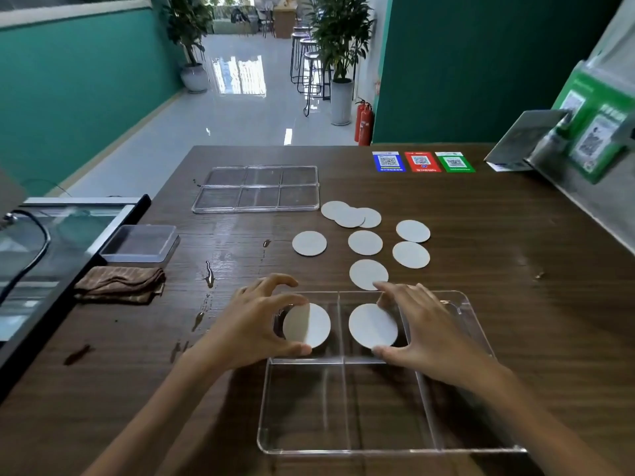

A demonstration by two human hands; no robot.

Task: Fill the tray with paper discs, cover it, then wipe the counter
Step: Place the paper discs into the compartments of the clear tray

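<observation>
A clear plastic tray with divided compartments lies on the wooden counter in front of me. My left hand grips a white paper disc over the tray's far-left compartment. My right hand holds another white disc over the far-middle compartment. Several loose discs lie scattered on the counter beyond the tray, one just past its far rim. The clear gridded lid lies flat further back. A folded brown cloth rests at the counter's left edge.
Small wet spills streak the wood left of the tray. A small clear box sits behind the cloth. Three QR code cards lie at the far right. A metal stand and green signs occupy the right edge.
</observation>
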